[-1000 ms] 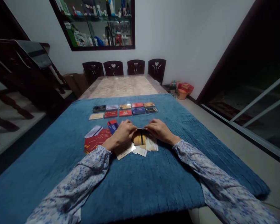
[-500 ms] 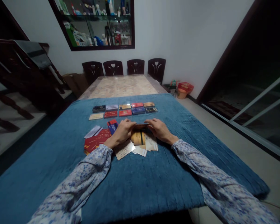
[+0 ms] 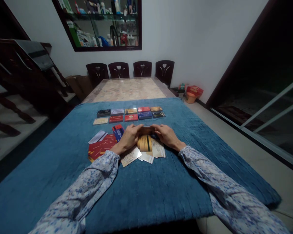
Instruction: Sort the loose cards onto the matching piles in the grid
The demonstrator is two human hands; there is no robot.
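Pinching a thin, dark brownish rectangular card (image 3: 146, 130) between them, the left hand (image 3: 130, 136) and right hand (image 3: 166, 136) have their fingertips closed on its opposite ends; whether it is one card or several, I cannot tell. It is raised just beyond a yellow card with a dark stripe (image 3: 145, 143), which lies on the blue plush cloth (image 3: 151, 188). Near that one are a cream printed card (image 3: 131, 157) to the left, a pale printed card (image 3: 159, 149) to the right and a white card (image 3: 147, 158) on the near side. Left of the left hand, glossy red cards (image 3: 100, 148) spread beside a white striped card (image 3: 98, 137) and a blue card with a dark stripe (image 3: 118, 133). Farther off, colourful flat cards (image 3: 131, 117) sit in two rows, several of them stacked.
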